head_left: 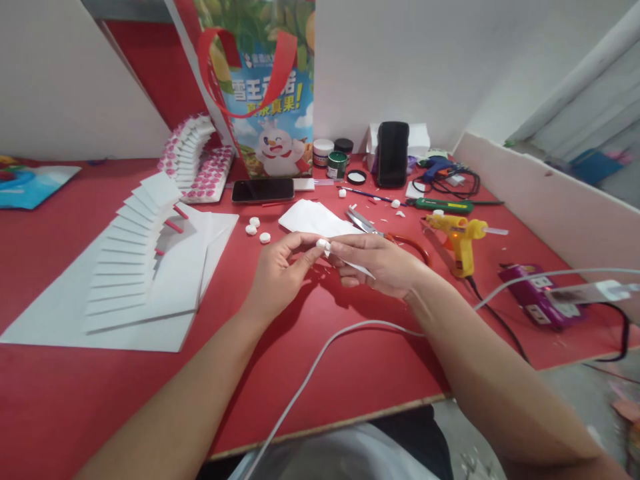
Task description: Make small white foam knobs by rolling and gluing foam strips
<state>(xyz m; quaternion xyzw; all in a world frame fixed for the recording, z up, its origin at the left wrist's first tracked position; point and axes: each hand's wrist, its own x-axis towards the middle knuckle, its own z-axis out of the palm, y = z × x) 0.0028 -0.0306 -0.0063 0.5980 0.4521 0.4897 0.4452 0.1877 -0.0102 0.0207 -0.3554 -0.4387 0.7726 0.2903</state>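
Observation:
My left hand [277,273] pinches a small white paper roll [324,245] between thumb and fingertips, above the middle of the red table. From the other side my right hand [383,263] closes its thumb and fingers on the same roll. A white paper strip [361,269] hangs from the right fingers; whether it joins the roll is hidden. Beyond my left hand lie several similar white rolls [251,230]. White paper sheets [320,217] rest just behind both hands, and scissors [364,221] with orange handles lie open behind my right hand.
A white fanned-step model [123,257] stands on boards at left. Behind are a colourful bag [283,143], a flat phone [263,190] and paint jars [337,165]. To the right lie a yellow glue gun [461,243] and purple box [535,293]. A white cable [345,328] crosses the front.

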